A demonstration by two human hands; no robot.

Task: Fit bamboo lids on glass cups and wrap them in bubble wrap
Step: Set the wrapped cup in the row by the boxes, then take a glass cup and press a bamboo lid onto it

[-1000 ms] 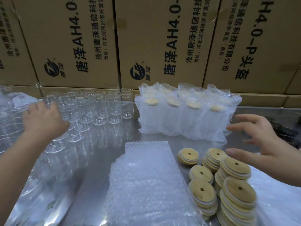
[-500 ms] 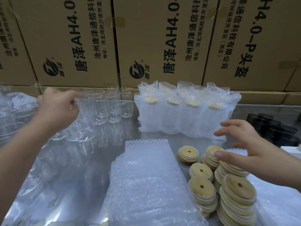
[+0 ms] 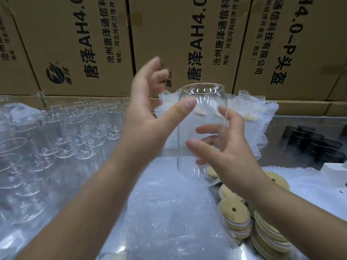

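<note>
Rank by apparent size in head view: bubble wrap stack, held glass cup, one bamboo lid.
1. bubble wrap stack
2. glass cup, held up nearer the camera, so it looks enlarged
3. bamboo lid

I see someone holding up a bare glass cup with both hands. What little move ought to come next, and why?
Probably take the glass cup fully into the left hand, freeing the right hand to fetch one of the bamboo lids stacked just beneath it. The cup has no lid yet; the right fingers curl round it, the left thumb only touches it.
</note>
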